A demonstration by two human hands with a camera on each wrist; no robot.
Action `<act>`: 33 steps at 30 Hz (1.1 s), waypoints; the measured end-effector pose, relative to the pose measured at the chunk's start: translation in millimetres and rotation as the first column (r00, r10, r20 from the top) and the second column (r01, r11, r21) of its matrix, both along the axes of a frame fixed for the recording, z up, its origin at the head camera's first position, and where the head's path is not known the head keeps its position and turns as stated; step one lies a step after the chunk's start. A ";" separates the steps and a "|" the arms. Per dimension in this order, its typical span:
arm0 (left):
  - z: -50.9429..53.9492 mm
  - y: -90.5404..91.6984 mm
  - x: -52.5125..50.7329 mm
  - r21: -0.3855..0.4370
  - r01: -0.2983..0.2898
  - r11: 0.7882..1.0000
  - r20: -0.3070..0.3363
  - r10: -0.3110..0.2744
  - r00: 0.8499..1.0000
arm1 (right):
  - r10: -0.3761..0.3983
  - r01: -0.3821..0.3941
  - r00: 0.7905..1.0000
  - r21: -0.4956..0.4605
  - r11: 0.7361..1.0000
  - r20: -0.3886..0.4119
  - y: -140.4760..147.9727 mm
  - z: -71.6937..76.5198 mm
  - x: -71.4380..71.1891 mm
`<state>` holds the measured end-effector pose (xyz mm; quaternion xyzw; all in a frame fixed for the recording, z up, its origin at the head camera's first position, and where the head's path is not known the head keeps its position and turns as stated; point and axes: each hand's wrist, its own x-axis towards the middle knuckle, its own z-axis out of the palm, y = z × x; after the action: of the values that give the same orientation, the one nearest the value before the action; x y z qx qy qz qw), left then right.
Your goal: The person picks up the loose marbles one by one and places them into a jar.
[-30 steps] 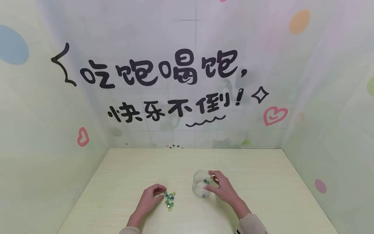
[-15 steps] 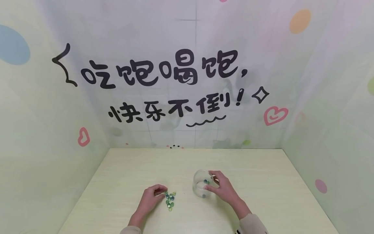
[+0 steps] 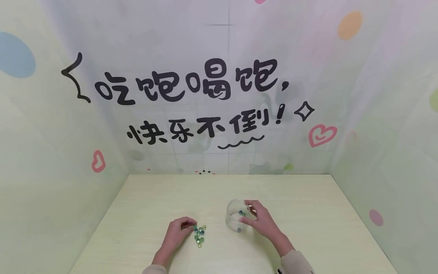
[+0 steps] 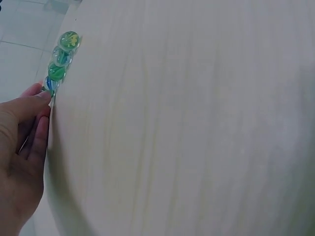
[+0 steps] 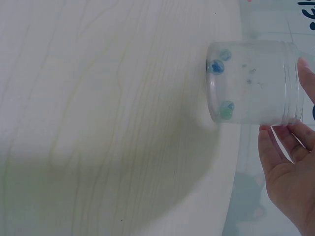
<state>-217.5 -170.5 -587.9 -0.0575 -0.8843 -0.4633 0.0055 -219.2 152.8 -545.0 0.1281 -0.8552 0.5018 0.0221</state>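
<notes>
At the left of the tabletop my left hand (image 3: 175,235) pinches a green marble at the far-left corner of a cluster of glass marbles (image 3: 199,234) in green, blue and yellow. In the left wrist view the thumb and a finger meet at a marble with blue in it (image 4: 50,83), at the end of a row of green marbles (image 4: 57,71). My right hand (image 3: 262,221) grips the clear plastic jar (image 5: 263,83) near its rim. The jar stands upright on the table, open at the top. A few blue and green marbles (image 5: 216,67) lie on its bottom.
The light wooden table (image 3: 164,190) meets a pale printed backdrop (image 3: 191,160) at the back. Patterned side walls (image 3: 376,171) rise along its left and right edges. The loose marbles lie left of the jar, with bare wood between them.
The left hand's fingertips have shifted very slightly right toward the marbles. The right hand and the jar have stayed in place.
</notes>
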 end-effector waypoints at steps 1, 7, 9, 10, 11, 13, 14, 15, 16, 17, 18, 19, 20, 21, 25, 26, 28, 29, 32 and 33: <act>0.1 0.3 -0.5 0.001 -0.005 1.000 0.003 0.005 1.000 | -0.001 0.001 1.000 -0.005 1.000 0.003 0.0 0.3 -0.1; 0.9 0.6 -2.2 0.006 -0.021 1.000 0.011 0.021 1.000 | -0.001 0.001 1.000 -0.006 1.000 0.006 0.1 -0.4 -0.5; 0.7 0.2 -2.7 -0.001 -0.025 1.000 0.011 0.025 1.000 | 0.001 -0.001 1.000 -0.003 1.000 0.006 0.0 -0.8 -1.0; 0.4 0.2 -3.3 -0.002 -0.029 1.000 0.012 0.029 0.999 | 0.001 -0.001 1.000 -0.001 1.000 0.006 -0.1 -0.9 -1.3; 0.4 0.0 -3.8 -0.003 -0.034 0.999 0.011 0.034 0.999 | 0.002 -0.002 1.000 0.000 1.000 0.005 -0.2 -1.0 -1.5; -0.3 -0.3 -5.3 -0.006 -0.052 0.999 0.008 0.052 0.999 | 0.004 -0.004 1.000 0.002 1.000 0.002 -0.1 -1.0 -1.6; -0.6 -0.7 -6.1 -0.005 -0.059 0.998 0.003 0.059 0.998 | 0.004 -0.004 1.000 0.003 1.000 0.002 0.0 -0.9 -1.5; -0.5 -1.0 -6.5 -0.009 -0.063 0.998 -0.007 0.063 0.998 | 0.004 -0.004 1.000 0.004 1.000 0.001 0.1 -0.8 -1.5; -0.4 -1.6 -7.1 -0.008 -0.071 0.997 -0.011 0.071 0.997 | 0.005 -0.005 1.000 0.004 1.000 0.000 0.3 -0.6 -1.4; -0.1 -2.2 -7.5 -0.011 -0.079 0.997 -0.014 0.079 0.997 | 0.006 -0.006 1.000 0.005 1.000 -0.001 0.4 -0.6 -1.3; 0.2 -2.8 -7.9 -0.011 -0.085 0.996 -0.016 0.085 0.996 | 0.007 -0.007 1.000 0.006 1.000 -0.002 0.5 -0.5 -1.3; 0.6 -3.3 -8.3 -0.012 -0.090 0.996 -0.018 0.090 0.996 | 0.008 -0.008 1.000 0.007 1.000 -0.004 0.6 -0.5 -1.3; 1.1 -3.7 -8.5 -0.015 -0.090 0.996 -0.019 0.089 0.996 | 0.008 -0.008 1.000 0.009 1.000 -0.007 0.7 -0.5 -1.3; 1.5 -4.0 -8.7 -0.019 -0.092 0.996 -0.017 0.092 0.996 | 0.007 -0.007 1.000 0.008 1.000 -0.007 0.7 -0.4 -1.5; 4.2 -3.6 -9.1 -0.023 -0.095 0.995 -0.005 0.095 0.995 | 0.005 -0.005 1.000 0.011 1.000 -0.010 0.8 -1.9 -1.5; 5.1 -3.3 -9.0 -0.021 -0.093 0.995 -0.004 0.093 0.996 | 0.004 -0.004 1.000 0.010 1.000 -0.009 0.8 -2.3 -1.5; 7.1 -3.0 -8.7 -0.014 -0.088 0.996 -0.004 0.088 0.996 | 0.005 -0.005 1.000 0.008 1.000 -0.007 0.8 -2.7 -1.1; 8.4 -2.8 -8.6 -0.008 -0.085 0.996 -0.006 0.085 0.996 | 0.007 -0.007 1.000 0.005 1.000 -0.006 0.8 -2.6 -0.8; 12.9 -1.8 -8.1 0.007 -0.075 0.997 -0.013 0.075 0.997 | 0.008 -0.008 1.000 0.001 1.000 -0.003 0.7 -2.0 0.1; 14.6 -1.1 -7.9 0.009 -0.071 0.997 -0.017 0.071 0.997 | 0.009 -0.009 1.000 0.000 1.000 -0.004 0.7 -1.6 0.4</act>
<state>-225.4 -171.6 -573.4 -0.0298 -0.8837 -0.4662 0.0298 -218.8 153.4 -546.5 0.1328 -0.8546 0.5016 0.0216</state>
